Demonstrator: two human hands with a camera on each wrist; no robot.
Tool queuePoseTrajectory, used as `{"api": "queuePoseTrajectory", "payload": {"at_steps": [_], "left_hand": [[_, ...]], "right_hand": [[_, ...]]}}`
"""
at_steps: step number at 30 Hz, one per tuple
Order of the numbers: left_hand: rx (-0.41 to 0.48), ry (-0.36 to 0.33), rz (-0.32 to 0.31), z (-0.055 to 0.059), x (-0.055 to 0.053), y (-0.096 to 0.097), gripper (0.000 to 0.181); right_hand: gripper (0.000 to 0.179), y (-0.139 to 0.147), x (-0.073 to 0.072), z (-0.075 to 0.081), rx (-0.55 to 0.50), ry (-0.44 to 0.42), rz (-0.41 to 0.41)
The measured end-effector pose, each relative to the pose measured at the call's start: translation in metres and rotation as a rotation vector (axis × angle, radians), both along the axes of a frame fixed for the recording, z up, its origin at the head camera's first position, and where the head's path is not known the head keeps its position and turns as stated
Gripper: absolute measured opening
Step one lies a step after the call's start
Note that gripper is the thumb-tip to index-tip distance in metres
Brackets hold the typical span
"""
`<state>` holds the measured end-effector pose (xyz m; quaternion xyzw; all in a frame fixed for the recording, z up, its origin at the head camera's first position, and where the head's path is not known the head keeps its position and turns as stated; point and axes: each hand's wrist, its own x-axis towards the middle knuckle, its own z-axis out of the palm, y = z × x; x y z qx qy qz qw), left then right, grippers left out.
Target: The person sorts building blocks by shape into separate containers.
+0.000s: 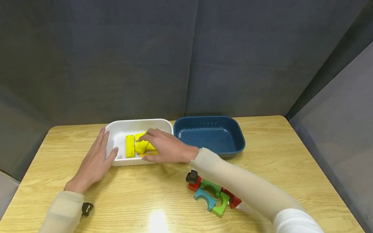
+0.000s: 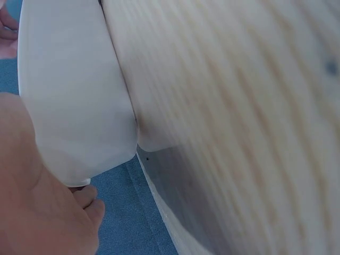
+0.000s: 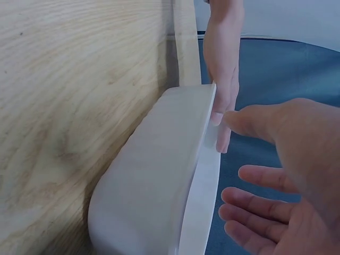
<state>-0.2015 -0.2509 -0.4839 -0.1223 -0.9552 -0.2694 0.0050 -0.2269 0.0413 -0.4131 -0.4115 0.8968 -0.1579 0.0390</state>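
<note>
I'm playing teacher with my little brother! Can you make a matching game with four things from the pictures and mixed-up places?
Things:
1. yellow blocks
2. blue box
3. colourful blocks
4. white box

Places:
A. lying on the table, outside both boxes
B. beside the blue box, on its left
C. inside the white box
D. beside the white box, on its right

Pairs: 1-C, 2-D, 3-A, 4-B
</note>
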Motion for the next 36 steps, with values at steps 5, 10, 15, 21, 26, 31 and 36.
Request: {"api": "queuePoseTrajectory", "payload": {"at_steps": [5,10,15,21,26,31,36], "left_hand": [[0.008,0.010,-0.006,0.001,-0.001,0.000,0.081],[0.006,0.000,-0.003,0.002,0.001,0.000,0.081],[0.006,-0.005,0.000,0.002,0.002,0.000,0.081],[0.003,-0.004,0.001,0.003,0.002,0.001,0.081],[0.000,-0.006,0.004,0.003,0.002,0.001,0.082],[0.002,-0.005,0.003,0.003,0.002,0.002,0.081],[0.003,-0.005,0.002,0.004,0.002,0.001,0.082]], "right_hand": [[0.062,0.009,0.009,0.002,0.036,0.008,-0.032],[0.061,0.018,0.018,0.001,0.041,0.006,-0.034],[0.061,0.031,0.024,0.000,0.011,0.037,-0.021],[0.059,0.049,0.027,-0.001,-0.024,0.058,-0.026],[0.057,0.063,0.031,-0.003,-0.049,0.063,-0.039],[0.057,0.076,0.033,-0.003,-0.046,0.082,-0.058],[0.056,0.088,0.035,-0.005,-0.043,0.084,-0.090]]}}
